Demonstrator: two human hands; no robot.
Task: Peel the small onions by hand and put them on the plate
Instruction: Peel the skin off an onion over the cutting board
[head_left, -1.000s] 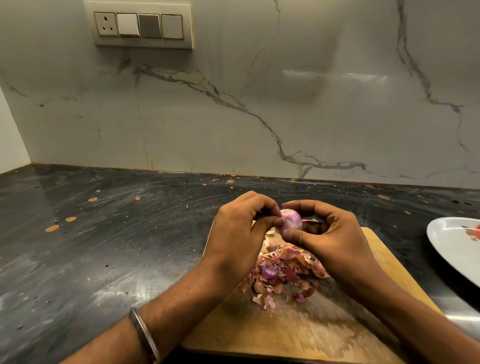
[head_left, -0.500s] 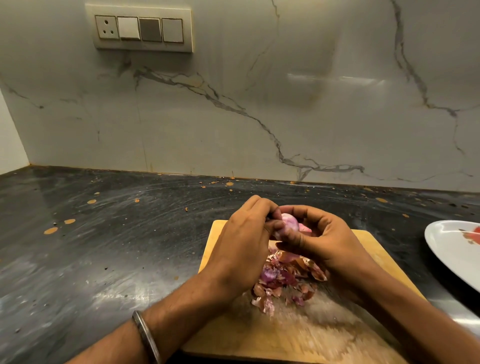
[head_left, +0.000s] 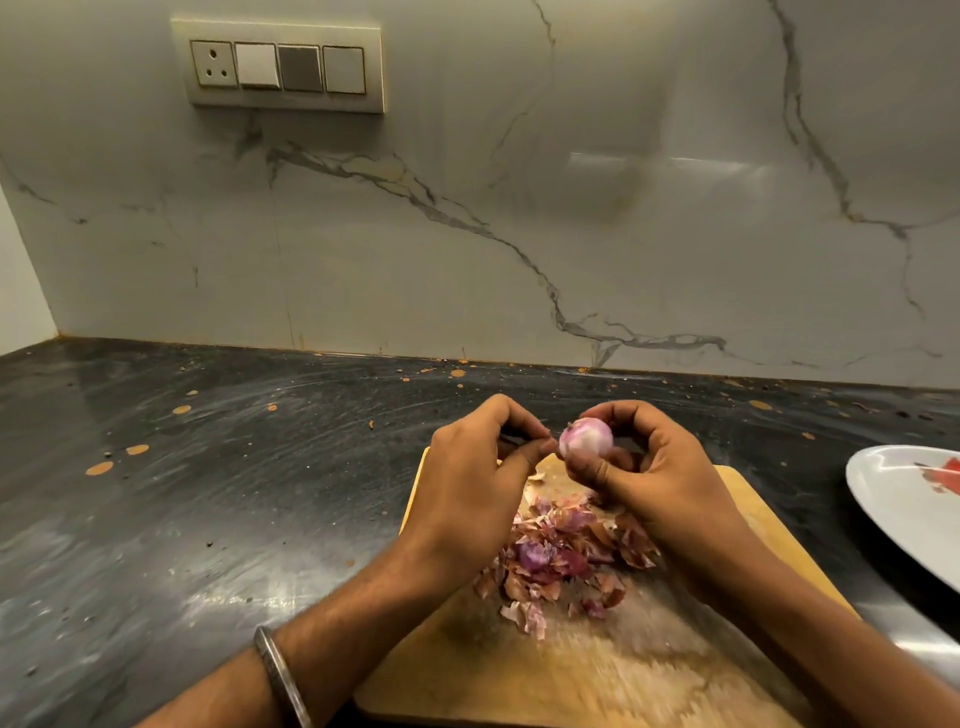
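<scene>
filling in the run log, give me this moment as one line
step: peeling | right hand: holds small onion over cutting board | left hand: pinched beside it | peels: on board | plate: right

Cutting board (head_left: 737, 525) is lying on the counter (head_left: 208, 493), near its front edge. Peel scraps (head_left: 561, 556) are sitting piled on the board's middle. Both hands are hovering above the board's far end: left hand (head_left: 467, 493) left, right hand (head_left: 660, 488) right, onion (head_left: 586, 439) sitting between them in the right hand's fingertips. Plate (head_left: 893, 509) is lying right of the board, apart from it. Switch panel (head_left: 283, 67) is sitting on the wall behind, upper left.
</scene>
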